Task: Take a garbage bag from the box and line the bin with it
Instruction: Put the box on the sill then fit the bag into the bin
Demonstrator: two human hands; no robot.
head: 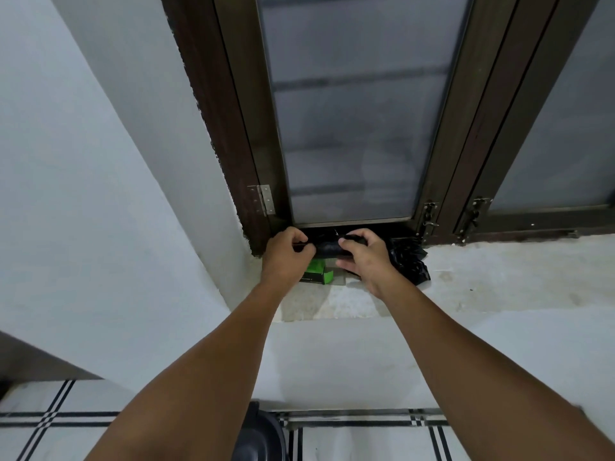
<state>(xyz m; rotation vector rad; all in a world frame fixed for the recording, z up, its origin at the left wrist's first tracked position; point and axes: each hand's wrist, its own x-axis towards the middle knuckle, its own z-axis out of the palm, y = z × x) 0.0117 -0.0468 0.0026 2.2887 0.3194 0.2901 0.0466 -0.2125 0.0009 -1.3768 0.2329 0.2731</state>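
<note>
- The roll of black garbage bags (327, 248) is held up off the windowsill (466, 277) between both hands, just in front of the window frame's bottom rail; holding it in the air, as I read it, frees the roll to turn so that one bag can be peeled away.
- The green box (316, 272) lies on the sill directly below the hands, one flap open toward the camera; it seems to have been left there as the place the roll came from, near enough to take it back.
- A crumpled black plastic bag (411, 262) sits on the sill just beside the right hand, touching or nearly touching the frame; whether it is attached to the roll I cannot tell.
- The left hand (287, 257) is curled, thumb and fingertips pinching the left end of the roll; probably feeling for the loose edge.
- The right hand (364, 256) is wrapped over the right end, fingers closed round it, steadying it against the other hand's pull.
- Both forearms reach forward and upward, nearly parallel, wrists bent slightly inward so the hands meet over the box.
- The dark bin (256, 434) stands on the tiled floor at the bottom edge, between the arms; it is not yet lined so far as can be seen.
</note>
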